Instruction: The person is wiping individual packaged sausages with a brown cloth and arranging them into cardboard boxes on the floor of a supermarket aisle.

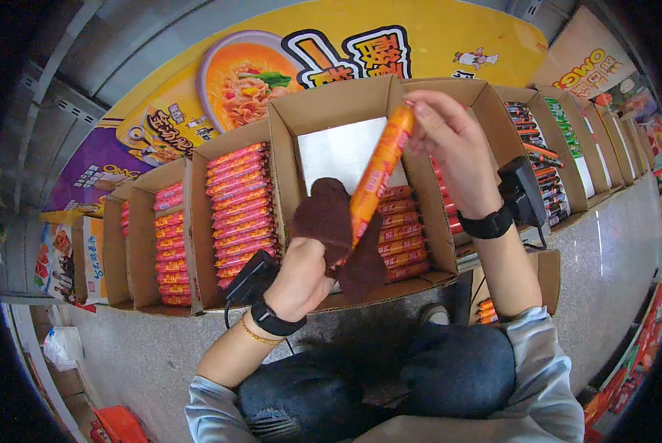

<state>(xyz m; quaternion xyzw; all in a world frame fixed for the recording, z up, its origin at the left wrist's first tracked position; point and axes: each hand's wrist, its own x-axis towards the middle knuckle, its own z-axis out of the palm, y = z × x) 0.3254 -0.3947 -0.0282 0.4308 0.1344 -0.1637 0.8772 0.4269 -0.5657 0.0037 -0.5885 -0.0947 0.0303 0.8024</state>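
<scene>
An orange plastic-wrapped sausage [380, 166] slants over an open cardboard box [339, 91]. My right hand [455, 149] pinches its upper tip between thumb and fingers. Bunched in my left hand [303, 271] is a dark brown cloth [322, 216], which hangs down on both sides of the sausage's lower end. Whether the left fingers also grip that end is hidden by the cloth. Inside the box, several orange-red wrapped sausages [403, 241] lie stacked at the near right, beside a white sheet [336, 149] on the bottom.
To the left stand cardboard boxes with pink-red wrapped sausages [242, 213] and more packs [171, 255]. Rightward, the row holds dark-wrapped sticks [536, 149] and green packs [563, 127]. Black devices are strapped at both wrists. Below the shelf, another carton [547, 282] stands near my knees.
</scene>
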